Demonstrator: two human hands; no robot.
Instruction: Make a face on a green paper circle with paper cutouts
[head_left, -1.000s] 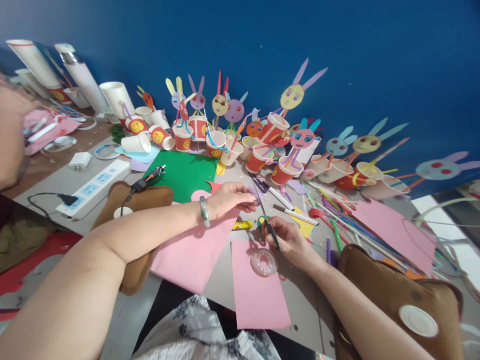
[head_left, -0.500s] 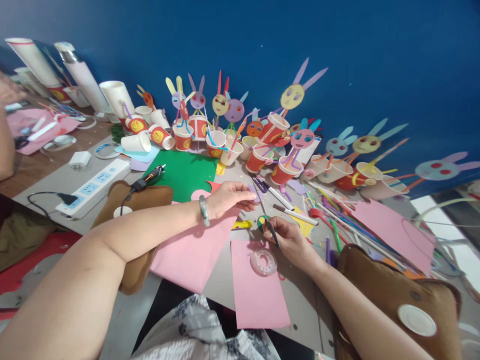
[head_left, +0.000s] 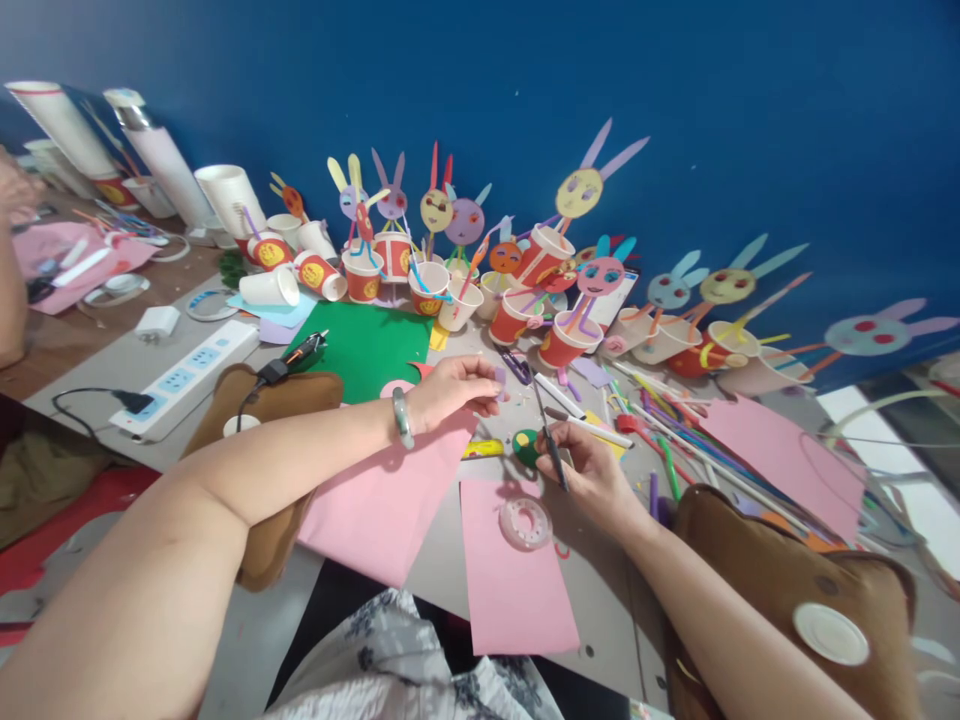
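Note:
My left hand (head_left: 448,390), with a green bangle at the wrist, pinches a small purple paper piece (head_left: 500,377) above the pink sheet (head_left: 382,505). My right hand (head_left: 592,475) grips black-handled scissors (head_left: 551,440) whose blades point up and away; its fingers also touch a small green and yellow paper round (head_left: 525,445). A clear tape roll (head_left: 526,523) lies on a pink paper strip (head_left: 514,580) just below my right hand.
Paper cups with paper rabbit faces (head_left: 442,265) line the blue wall. Green paper (head_left: 367,345), a power strip (head_left: 187,375), a hot glue gun (head_left: 296,355), pens and straws (head_left: 660,430) cover the desk. Brown cushions (head_left: 795,600) lie under my forearms. Another person's arm (head_left: 11,260) shows at left.
My left hand has lifted slightly and closed on the purple piece. The scissors in my right hand have swung more upright. The person at left has drawn back.

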